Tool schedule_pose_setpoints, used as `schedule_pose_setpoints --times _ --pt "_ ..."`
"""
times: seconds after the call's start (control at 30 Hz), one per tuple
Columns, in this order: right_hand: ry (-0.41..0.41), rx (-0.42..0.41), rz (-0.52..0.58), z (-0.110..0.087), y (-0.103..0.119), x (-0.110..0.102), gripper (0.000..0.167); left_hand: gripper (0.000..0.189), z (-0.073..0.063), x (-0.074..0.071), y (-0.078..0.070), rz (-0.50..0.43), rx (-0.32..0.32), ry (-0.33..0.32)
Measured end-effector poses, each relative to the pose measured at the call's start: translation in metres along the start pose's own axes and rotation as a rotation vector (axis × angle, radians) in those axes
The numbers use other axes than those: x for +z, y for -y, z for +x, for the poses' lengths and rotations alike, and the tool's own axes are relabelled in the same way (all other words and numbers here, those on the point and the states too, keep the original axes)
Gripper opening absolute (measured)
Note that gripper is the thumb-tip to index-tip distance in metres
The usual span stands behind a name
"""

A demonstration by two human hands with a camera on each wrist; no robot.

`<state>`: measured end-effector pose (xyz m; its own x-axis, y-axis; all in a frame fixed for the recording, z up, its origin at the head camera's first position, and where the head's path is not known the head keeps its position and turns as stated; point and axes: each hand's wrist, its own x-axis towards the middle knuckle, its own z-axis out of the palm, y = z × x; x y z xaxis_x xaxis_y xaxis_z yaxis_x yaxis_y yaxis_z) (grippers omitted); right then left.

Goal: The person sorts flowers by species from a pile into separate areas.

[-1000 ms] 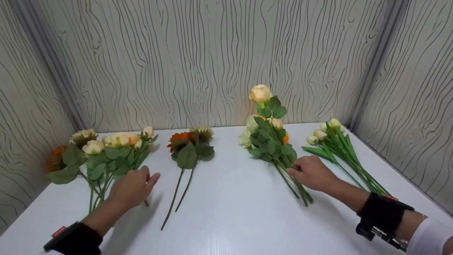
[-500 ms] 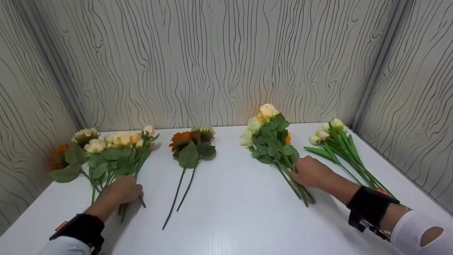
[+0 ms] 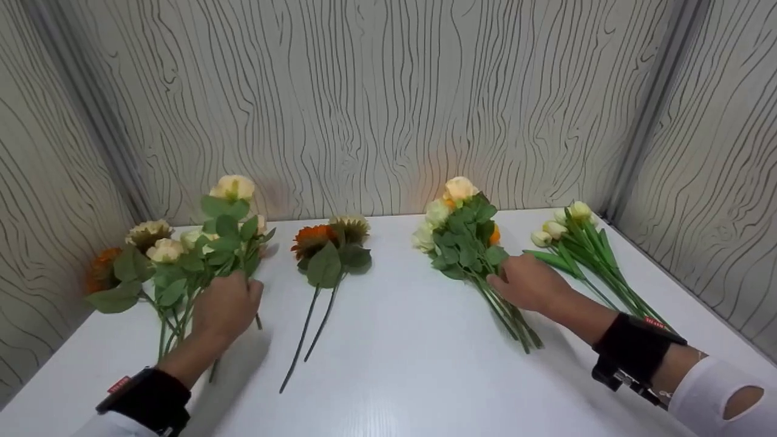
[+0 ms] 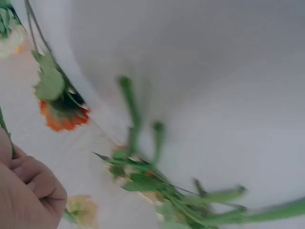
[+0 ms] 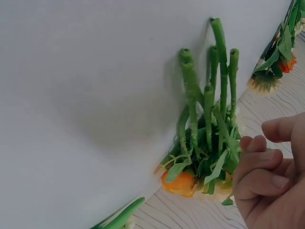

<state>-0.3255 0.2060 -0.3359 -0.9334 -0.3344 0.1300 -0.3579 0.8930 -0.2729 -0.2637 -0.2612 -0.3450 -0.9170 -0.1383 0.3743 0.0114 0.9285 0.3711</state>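
My left hand (image 3: 226, 303) grips the stem of a pale peach rose (image 3: 233, 188), whose head stands above the left bunch of roses (image 3: 173, 261). In the left wrist view the fingers (image 4: 45, 183) are curled, with a bit of green stem beside them. My right hand (image 3: 534, 282) hovers beside the stems of the right bunch (image 3: 464, 237), which mixes peach, cream and orange blooms. Seen from the right wrist, its fingers (image 5: 259, 179) are loosely bent, with thumb and forefinger apart and nothing between them. The stem ends (image 5: 209, 95) of that bunch lie close by.
Two sunflower-like stems (image 3: 328, 261), one orange and one cream, lie mid-table. White tulips (image 3: 583, 243) lie at the right; orange and cream blooms (image 3: 118, 264) lie far left. The white table (image 3: 388, 340) meets patterned panels (image 3: 352, 109) behind and at both sides.
A peach rose in my right hand came down onto the right bunch, and the fingers have let go. My left hand dipped to the left bunch's stems, then rose with a peach rose.
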Motion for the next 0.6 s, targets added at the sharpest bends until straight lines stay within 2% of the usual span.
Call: schedule_pose_setpoints --times 0.13,0.23,0.3,0.4,0.5,0.6 --pt "-0.016 -0.054 0.179 0.002 0.024 0.005 0.035 0.028 -0.014 0.007 -0.042 -0.040 0.182 -0.123" --pt "0.024 -0.133 0.374 -0.002 0.049 0.009 0.024 0.026 -0.028 0.015 -0.079 -0.080 0.318 -0.160" --pt "0.058 -0.194 0.503 -0.008 0.067 0.012 0.022 0.027 -0.038 0.021 -0.102 -0.115 0.394 -0.156" --pt "0.123 -0.276 0.716 -0.017 0.095 0.016 0.025 0.025 -0.052 0.029 -0.132 -0.167 0.499 -0.108" --pt "0.165 -0.292 0.914 -0.025 0.117 0.019 0.028 0.021 -0.062 0.036 -0.153 -0.209 0.609 -0.087" --pt "0.151 -0.252 1.046 -0.029 0.130 0.021 0.027 0.014 -0.067 0.041 -0.164 -0.257 0.667 -0.047"
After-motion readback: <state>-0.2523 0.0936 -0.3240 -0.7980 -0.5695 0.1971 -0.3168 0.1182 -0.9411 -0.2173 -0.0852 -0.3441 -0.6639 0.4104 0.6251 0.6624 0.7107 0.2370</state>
